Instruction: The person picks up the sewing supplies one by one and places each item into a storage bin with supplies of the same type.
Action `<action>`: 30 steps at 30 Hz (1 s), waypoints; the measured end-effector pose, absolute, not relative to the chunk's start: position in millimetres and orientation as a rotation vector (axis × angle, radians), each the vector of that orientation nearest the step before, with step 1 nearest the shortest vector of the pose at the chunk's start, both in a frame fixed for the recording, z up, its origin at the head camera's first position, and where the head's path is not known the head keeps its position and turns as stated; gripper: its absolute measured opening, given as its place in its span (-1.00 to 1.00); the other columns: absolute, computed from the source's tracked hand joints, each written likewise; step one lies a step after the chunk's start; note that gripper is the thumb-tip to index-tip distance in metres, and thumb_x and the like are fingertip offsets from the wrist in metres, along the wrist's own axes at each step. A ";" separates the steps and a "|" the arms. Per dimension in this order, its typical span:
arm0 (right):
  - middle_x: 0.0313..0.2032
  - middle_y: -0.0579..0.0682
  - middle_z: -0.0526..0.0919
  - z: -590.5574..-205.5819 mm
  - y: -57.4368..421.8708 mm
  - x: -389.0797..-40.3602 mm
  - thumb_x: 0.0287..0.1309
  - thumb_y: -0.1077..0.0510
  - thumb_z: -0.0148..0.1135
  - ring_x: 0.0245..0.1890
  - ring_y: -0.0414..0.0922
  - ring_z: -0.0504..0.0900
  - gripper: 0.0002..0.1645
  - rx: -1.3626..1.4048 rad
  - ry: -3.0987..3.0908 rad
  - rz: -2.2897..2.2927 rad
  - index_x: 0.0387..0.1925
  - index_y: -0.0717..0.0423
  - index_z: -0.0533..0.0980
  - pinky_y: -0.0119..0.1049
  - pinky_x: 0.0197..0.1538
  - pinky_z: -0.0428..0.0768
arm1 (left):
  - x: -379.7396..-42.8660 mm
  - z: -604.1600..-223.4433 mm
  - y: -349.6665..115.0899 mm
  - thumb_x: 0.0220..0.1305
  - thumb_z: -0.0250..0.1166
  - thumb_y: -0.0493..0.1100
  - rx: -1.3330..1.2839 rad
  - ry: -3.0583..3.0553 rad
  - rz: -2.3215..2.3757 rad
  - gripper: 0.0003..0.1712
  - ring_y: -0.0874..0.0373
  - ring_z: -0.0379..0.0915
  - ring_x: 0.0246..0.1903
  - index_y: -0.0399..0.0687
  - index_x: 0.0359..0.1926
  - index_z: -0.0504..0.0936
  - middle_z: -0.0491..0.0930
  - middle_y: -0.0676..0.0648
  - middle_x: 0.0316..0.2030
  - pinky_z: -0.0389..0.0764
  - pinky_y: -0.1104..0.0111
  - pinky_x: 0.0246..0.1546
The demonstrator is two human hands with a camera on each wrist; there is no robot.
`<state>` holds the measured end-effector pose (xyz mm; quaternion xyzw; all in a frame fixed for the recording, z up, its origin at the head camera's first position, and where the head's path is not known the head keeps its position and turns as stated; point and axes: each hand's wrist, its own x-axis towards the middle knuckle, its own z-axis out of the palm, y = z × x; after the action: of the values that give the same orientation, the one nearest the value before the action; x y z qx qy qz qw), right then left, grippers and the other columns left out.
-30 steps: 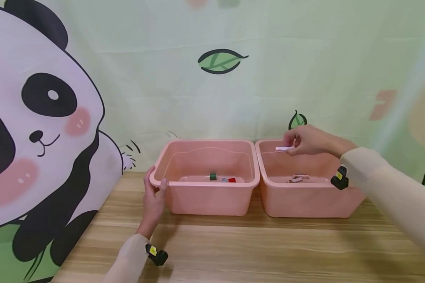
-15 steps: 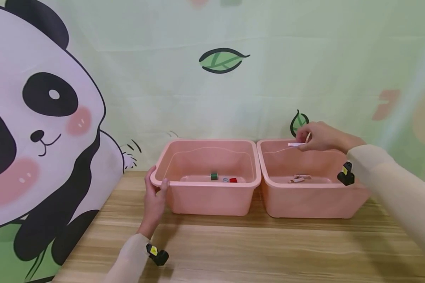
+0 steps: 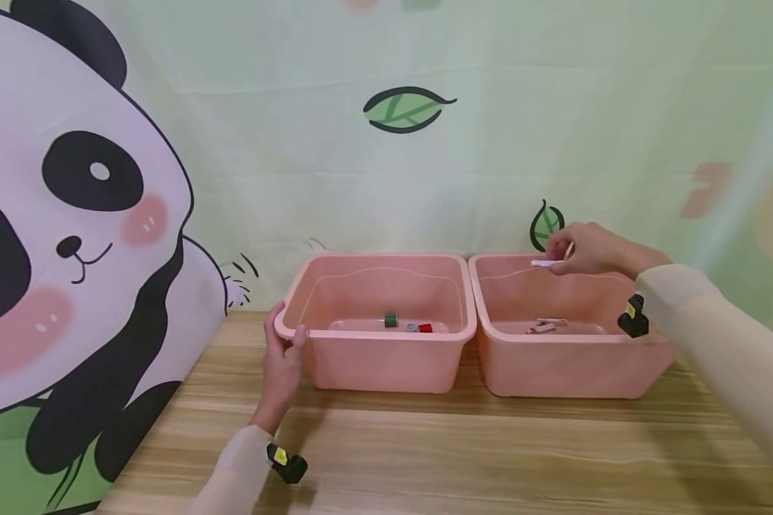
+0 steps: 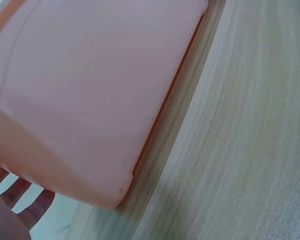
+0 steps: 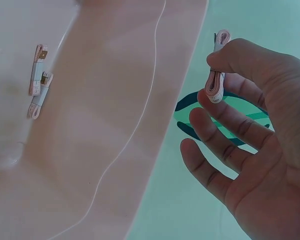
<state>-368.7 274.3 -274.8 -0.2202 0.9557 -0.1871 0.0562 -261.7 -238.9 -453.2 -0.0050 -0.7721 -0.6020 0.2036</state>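
Note:
My right hand [image 3: 589,249] pinches a folded tape measure [image 5: 217,70] between thumb and fingers, above the back part of the right pink bin [image 3: 573,368]. The tape is pinkish white, looped into a bundle with a pale band round it. Two more tape measures [image 5: 37,70], banded the same way, lie on that bin's floor. At the left pink bin [image 3: 386,365], my left hand [image 3: 280,368] grips the front left corner of the rim, thumb on the near side. Several of its fingers [image 4: 36,207] show beside the bin's wall in the left wrist view.
Inside the left bin lie a small green cylinder [image 3: 390,321], a pale round piece [image 3: 411,327] and a red cylinder [image 3: 425,328]. Both bins stand side by side on a wood-grain table [image 3: 425,458], close against a panda-printed backdrop [image 3: 309,143].
My right hand has moved right and slightly up with the tape measure, mostly in the first half second. The left hand keeps its hold on the left bin's rim.

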 end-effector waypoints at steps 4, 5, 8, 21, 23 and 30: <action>-0.19 0.08 0.64 -276.2 275.0 -370.0 0.23 0.14 0.44 -0.18 0.04 0.61 -0.80 -0.647 2.896 -0.581 -0.17 0.13 0.64 -0.13 -0.13 0.71 | -262.0 -453.7 -239.9 0.56 0.08 0.17 -0.004 -2.161 -1.697 -0.26 -0.05 0.28 0.32 0.42 0.59 -0.05 0.18 -0.02 0.52 0.43 -0.05 0.32; -0.18 0.08 0.64 -276.5 275.2 -370.1 0.23 0.13 0.44 -0.18 0.04 0.61 -0.79 -0.641 2.892 -0.588 -0.16 0.13 0.64 -0.13 -0.12 0.72 | -262.2 -454.0 -240.3 0.56 0.08 0.16 -0.004 -2.159 -1.703 -0.25 -0.06 0.27 0.32 0.40 0.59 -0.05 0.18 -0.02 0.52 0.42 -0.06 0.33; -0.15 0.10 0.63 -277.4 275.5 -370.2 0.24 0.11 0.44 -0.18 0.04 0.61 -0.77 -0.618 2.882 -0.608 -0.14 0.12 0.63 -0.11 -0.09 0.73 | -261.5 -453.8 -240.8 0.56 0.08 0.14 -0.002 -2.159 -1.710 -0.25 -0.07 0.26 0.33 0.37 0.60 -0.06 0.17 -0.04 0.53 0.41 -0.07 0.33; -0.13 0.13 0.64 -283.4 279.0 -370.6 0.27 0.08 0.42 -0.19 0.06 0.60 -0.73 -0.547 2.876 -0.647 -0.09 0.13 0.62 -0.12 -0.11 0.75 | -256.8 -451.8 -237.8 0.53 0.09 0.23 -0.035 -2.154 -1.685 -0.26 0.02 0.28 0.30 0.51 0.57 -0.03 0.20 0.06 0.50 0.45 -0.02 0.32; -0.10 0.17 0.64 -283.4 279.8 -371.4 0.28 0.09 0.41 -0.15 0.10 0.61 -0.68 -0.564 2.887 -0.620 -0.04 0.17 0.60 -0.07 -0.09 0.75 | -256.7 -452.0 -237.6 0.53 0.09 0.23 -0.037 -2.154 -1.695 -0.26 0.02 0.27 0.30 0.52 0.57 -0.04 0.19 0.06 0.51 0.44 -0.01 0.32; -0.06 0.25 0.64 -282.8 280.4 -373.5 0.27 0.10 0.42 -0.12 0.14 0.67 -0.50 -0.650 2.939 -0.543 0.14 0.28 0.53 0.06 -0.05 0.72 | -256.2 -454.1 -237.2 0.54 0.09 0.21 -0.035 -2.140 -1.695 -0.28 -0.01 0.30 0.28 0.50 0.56 -0.01 0.23 0.02 0.48 0.45 -0.03 0.30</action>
<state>-373.5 280.4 -282.8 -0.2123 0.9601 -0.1774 0.0413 -256.2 -237.2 -454.1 -0.0126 -0.7672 -0.6078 0.2043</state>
